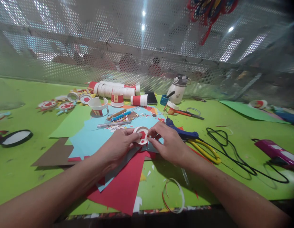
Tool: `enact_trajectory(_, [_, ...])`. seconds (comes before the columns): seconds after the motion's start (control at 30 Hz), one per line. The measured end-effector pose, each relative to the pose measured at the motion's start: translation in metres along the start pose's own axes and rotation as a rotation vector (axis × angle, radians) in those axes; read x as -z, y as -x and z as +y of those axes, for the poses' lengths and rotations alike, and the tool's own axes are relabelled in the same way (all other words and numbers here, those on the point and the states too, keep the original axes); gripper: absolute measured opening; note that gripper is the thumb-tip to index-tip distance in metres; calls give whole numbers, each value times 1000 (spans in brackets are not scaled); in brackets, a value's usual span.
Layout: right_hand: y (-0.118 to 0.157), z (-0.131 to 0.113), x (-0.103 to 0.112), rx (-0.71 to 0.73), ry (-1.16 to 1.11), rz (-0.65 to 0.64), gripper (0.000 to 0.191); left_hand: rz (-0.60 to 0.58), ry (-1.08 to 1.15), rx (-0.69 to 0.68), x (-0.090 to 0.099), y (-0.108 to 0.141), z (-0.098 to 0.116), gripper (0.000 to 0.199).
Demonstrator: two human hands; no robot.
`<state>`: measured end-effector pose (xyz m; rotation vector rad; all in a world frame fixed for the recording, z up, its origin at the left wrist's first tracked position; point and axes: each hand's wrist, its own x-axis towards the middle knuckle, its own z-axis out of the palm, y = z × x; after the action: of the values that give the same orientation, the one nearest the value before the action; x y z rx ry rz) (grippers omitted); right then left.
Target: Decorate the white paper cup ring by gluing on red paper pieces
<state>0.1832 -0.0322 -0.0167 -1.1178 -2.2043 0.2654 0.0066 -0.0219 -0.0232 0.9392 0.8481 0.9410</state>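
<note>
My left hand (124, 141) grips a cut-down paper cup base (138, 130), its thumb pressing on the white face. Red paper shapes (143, 135) lie on that round face, the largest near the middle. At the right rim, my right hand (169, 142) pinches thumb and forefinger together, and a tiny red paper piece (148, 136) shows at the fingertips. Both hands are above light blue paper (87, 136) and a red sheet (123, 190). Just right of my right hand lies a blue glue gun (182, 131) with yellow-handled scissors (206, 152) beside it.
Behind the hands lie pens (119, 116), paper scraps, stacked paper cups (115, 90) and a cut cup (98, 106). Decorated discs (66, 106) sit at left, near a round black-rimmed object (16, 138). A bottle (177, 88) stands at the back. A black cable (234, 158) loops at right.
</note>
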Motion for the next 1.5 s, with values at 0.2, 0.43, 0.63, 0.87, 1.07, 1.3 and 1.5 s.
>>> enact_trajectory(0.2, [1,-1,-2,-21,-59,12,9,14,-70,-10,2,-1,1,14])
enact_trajectory(0.43, [0,-1,1,64,74,25,8,-1,-123,-56,1,0,0,12])
enact_trajectory(0.63, [3,-5,-1,10,238,-88,10,19,-200,-78,-2,3,0,10])
enact_trajectory(0.87, [1,1,-4,-15,35,-36,13,50,-281,-80,-1,2,0,14])
enact_trajectory(1.07, [-2,0,-1,-75,-84,-5,13,65,-196,-50,-1,2,3,16])
enact_trajectory(1.3, [-6,-4,4,-390,-314,-109,10,55,-64,51,-3,2,5,15])
enact_trajectory(1.5, [-6,-2,9,-483,-454,-121,10,53,-34,47,1,-3,3,11])
